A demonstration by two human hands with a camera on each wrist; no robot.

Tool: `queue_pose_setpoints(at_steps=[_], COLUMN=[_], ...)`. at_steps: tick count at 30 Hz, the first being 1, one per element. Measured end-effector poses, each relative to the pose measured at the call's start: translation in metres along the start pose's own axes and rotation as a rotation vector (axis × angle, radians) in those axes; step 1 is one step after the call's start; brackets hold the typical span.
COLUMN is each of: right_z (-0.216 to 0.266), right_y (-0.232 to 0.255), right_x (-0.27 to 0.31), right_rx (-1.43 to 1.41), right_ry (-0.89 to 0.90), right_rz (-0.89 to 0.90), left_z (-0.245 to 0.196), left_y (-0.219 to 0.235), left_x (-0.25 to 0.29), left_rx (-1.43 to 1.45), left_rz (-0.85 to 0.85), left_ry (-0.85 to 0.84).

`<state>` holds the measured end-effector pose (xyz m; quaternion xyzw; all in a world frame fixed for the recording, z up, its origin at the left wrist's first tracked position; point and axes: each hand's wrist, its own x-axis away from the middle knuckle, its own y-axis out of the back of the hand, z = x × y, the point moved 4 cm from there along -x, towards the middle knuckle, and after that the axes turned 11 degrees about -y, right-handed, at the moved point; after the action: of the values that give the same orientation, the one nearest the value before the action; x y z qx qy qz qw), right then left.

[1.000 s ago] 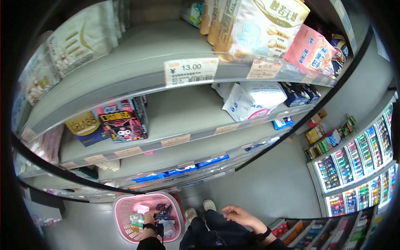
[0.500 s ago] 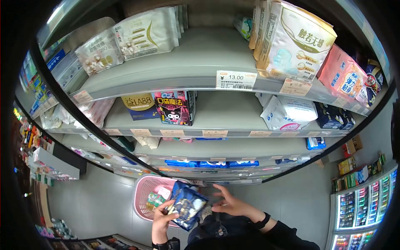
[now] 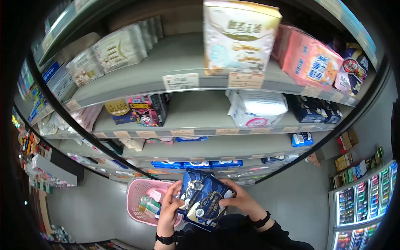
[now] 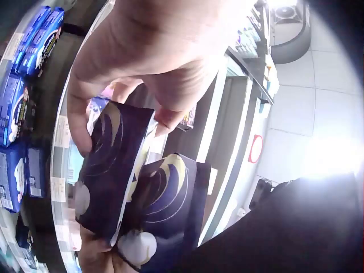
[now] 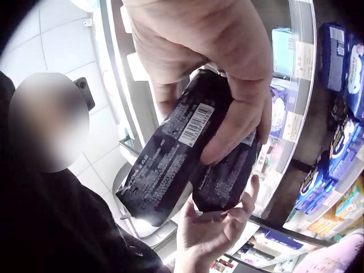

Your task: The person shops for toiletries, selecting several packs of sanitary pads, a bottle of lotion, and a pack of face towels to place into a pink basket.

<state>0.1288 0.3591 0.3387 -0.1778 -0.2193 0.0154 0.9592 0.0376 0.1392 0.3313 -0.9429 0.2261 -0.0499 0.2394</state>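
Two dark blue sanitary pad packs (image 3: 204, 204) are held together in front of the body, beside and partly over a pink basket (image 3: 143, 181). My left hand (image 3: 168, 208) grips their left side, thumb on the front. On the right side my right hand (image 3: 243, 202) holds them with its thumb on the printed face. In the left wrist view one pack (image 4: 111, 170) lies against the other pack (image 4: 176, 199), both showing moon shapes. Barcodes and small print on the packs (image 5: 162, 176) face the right wrist camera. Inside the basket lie a green pack (image 3: 150, 204) and a pink pack (image 3: 156, 195).
Curved shelves (image 3: 183, 93) fill the front, carrying a white-and-gold pack (image 3: 241, 37), pink packs (image 3: 312, 62) and a white pack (image 3: 258, 108). Blue packs (image 3: 196, 164) sit low down. A lit display (image 3: 364, 200) stands at the right, with grey floor (image 3: 287, 196) between.
My left hand was down in the basket, then lifted the dark blue packs out. My right hand, earlier apart from them, has come in and now grips their right side.
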Motion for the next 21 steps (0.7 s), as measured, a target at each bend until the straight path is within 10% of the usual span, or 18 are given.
queue_pose_setpoints(at_steps=[7, 21], right_z=[0.003, 0.0], right_y=[0.055, 0.107], right_x=[0.027, 0.086], right_rx=[-0.508, -0.569], right_ry=[0.259, 0.462], right_rz=[-0.257, -0.428], left_z=[0.01, 0.035], left_y=[-0.03, -0.024], left_x=[-0.02, -0.021], left_rx=[0.154, 0.058], left_rz=[0.085, 0.275], left_ry=[0.059, 0.239])
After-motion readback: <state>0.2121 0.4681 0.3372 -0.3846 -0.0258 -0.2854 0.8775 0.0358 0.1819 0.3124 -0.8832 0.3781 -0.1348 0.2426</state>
